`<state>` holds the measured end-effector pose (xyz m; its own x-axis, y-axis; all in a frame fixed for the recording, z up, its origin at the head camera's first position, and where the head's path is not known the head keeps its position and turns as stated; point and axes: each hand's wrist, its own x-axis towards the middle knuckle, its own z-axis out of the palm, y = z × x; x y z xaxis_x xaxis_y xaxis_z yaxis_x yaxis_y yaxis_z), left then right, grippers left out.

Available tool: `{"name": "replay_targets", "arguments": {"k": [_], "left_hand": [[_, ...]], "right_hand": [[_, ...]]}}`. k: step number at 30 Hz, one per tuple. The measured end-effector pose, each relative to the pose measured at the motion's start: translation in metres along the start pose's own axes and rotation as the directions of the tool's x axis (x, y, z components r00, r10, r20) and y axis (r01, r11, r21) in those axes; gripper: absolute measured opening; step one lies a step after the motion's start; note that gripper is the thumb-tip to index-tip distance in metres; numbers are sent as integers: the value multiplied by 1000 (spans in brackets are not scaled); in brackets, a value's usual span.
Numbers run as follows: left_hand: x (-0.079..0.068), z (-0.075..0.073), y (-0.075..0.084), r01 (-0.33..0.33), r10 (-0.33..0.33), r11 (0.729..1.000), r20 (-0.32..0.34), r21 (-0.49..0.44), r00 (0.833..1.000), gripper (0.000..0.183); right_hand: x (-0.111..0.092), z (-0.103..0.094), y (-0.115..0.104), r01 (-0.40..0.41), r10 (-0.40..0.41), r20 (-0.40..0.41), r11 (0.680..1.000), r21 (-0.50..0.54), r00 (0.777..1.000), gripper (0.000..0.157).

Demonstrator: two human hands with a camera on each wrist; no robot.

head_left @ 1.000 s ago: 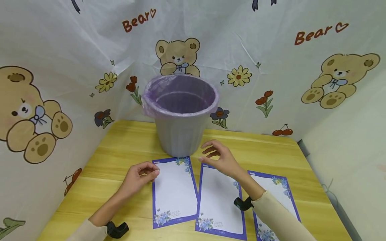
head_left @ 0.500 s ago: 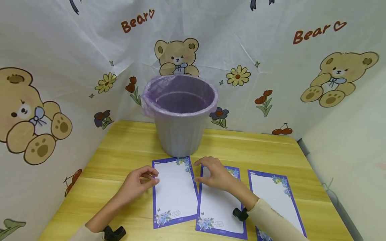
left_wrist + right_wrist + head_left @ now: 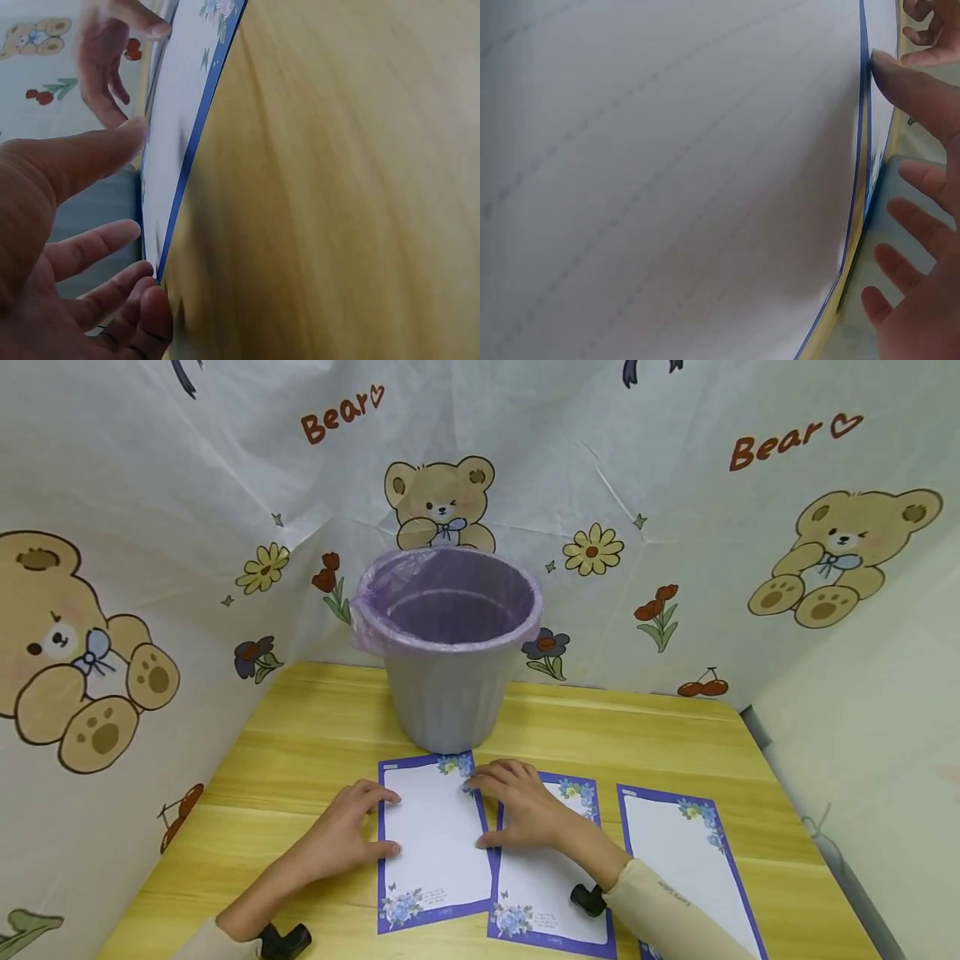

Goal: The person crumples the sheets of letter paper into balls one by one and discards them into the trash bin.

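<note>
Three sheets of white writing paper with purple borders and blue flowers lie flat on the wooden table. At the left sheet (image 3: 435,852), my left hand (image 3: 341,835) reaches over the left edge, thumb and fingers spread apart. Across from it, my right hand (image 3: 528,810) has its fingertips at that sheet's right edge, also spread, above the middle sheet (image 3: 551,893). The left wrist view shows my left thumb (image 3: 90,161) and fingers by the paper's border. In the right wrist view my right thumb (image 3: 911,94) touches or nearly touches a sheet's edge. Neither hand pinches the paper.
A grey bin (image 3: 450,693) with a purple plastic liner (image 3: 375,631) stands right behind the left sheet. The right sheet (image 3: 686,860) lies partly under my right sleeve. A bear-print cloth (image 3: 525,435) hangs behind and beside the table (image 3: 630,727).
My right hand has come down and left to the left sheet's right edge. My left hand has lowered slightly and spread its thumb and fingers wider. The sheets have stayed in place.
</note>
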<state>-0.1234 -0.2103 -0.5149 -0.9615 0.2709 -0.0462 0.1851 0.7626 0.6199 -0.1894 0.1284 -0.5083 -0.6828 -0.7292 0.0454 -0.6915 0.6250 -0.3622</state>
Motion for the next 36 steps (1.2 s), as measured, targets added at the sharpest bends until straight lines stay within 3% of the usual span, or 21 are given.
{"name": "replay_targets", "arguments": {"k": [6,10,18,28,33,36], "left_hand": [[-1,-2,-2,-57,50,996,91,73,995,72],[0,-5,1,-62,48,992,125,106,991,81],[1,-8,-1,-85,63,984,143,156,988,103],[8,-10,-2,-107,72,968,160,225,985,130],[9,-10,-2,-107,74,969,151,224,986,130],[10,-8,-1,-112,82,973,152,201,985,121]], "right_hand": [[0,4,-2,-4,3,62,1000,6,998,92],[-1,7,-3,-26,26,86,1000,7,996,96],[-4,10,-7,-60,57,73,997,40,996,114],[-2,13,-6,-77,74,56,996,46,996,121],[-1,13,-6,-62,60,53,997,48,997,120],[-1,12,-5,-51,48,48,997,52,998,116]]}}
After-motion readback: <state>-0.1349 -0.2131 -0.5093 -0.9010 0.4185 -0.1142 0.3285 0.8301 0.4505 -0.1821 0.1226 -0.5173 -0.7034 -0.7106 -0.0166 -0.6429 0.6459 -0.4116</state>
